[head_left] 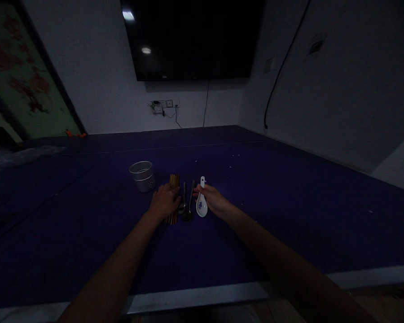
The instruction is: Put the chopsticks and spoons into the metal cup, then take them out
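Note:
My right hand (212, 197) grips a white soup spoon (202, 207) by its handle, the thumb across it; a blue pattern marks its bowl. Several wooden chopsticks (171, 220) lie side by side under my left hand (164, 200), which rests over them with its fingers spread. Between my two hands are a short metal spoon (183, 207) and a longer, darker metal spoon (190, 215), both with their bowls toward me. To the left of my left hand stands a grey perforated metal cup (143, 177), upright.
The blue-purple surface (202, 255) ends in a pale front edge (202, 296). Crumpled clear plastic (20, 157) lies at the far left. Behind are wall sockets (166, 104), a large television (195, 40) and a dark hanging cable (283, 63).

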A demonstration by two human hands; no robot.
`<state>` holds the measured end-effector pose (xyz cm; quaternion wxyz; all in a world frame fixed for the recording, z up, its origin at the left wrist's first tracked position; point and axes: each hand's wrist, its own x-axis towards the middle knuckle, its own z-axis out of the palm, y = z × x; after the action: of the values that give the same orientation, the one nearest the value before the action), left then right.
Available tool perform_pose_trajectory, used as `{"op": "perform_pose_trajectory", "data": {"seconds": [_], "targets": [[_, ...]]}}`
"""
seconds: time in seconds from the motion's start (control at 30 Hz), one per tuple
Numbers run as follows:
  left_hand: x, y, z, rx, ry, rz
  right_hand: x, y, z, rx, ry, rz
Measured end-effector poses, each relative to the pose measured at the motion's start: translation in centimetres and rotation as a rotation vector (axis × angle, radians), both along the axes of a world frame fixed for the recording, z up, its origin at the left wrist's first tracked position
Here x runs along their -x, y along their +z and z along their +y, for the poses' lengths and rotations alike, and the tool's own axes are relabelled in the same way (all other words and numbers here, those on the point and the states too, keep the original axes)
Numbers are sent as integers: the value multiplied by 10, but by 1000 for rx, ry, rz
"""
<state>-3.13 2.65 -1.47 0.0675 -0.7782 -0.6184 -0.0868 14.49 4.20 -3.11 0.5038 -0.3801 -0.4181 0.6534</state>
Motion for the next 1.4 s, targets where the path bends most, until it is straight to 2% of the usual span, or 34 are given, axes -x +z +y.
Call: {"op": "perform_pose_trajectory", "data": {"seconds": [0.4,0.8,0.93,1.1,1.4], "targets": [[0,-1,3,99,-81,-122,2,-4,2,2,-37,-33],[1,4,1,83,63,-150,0,-2,-1,16,-52,-45],[2,3,1,77,61,-161,-2,-1,-3,-54,-123,-236],[2,4,1,76,38,-193,-8,0,-2,-280,-222,-590],[2,4,3,81,39,-204,-13,2,-8,-440,-254,-846]]}}
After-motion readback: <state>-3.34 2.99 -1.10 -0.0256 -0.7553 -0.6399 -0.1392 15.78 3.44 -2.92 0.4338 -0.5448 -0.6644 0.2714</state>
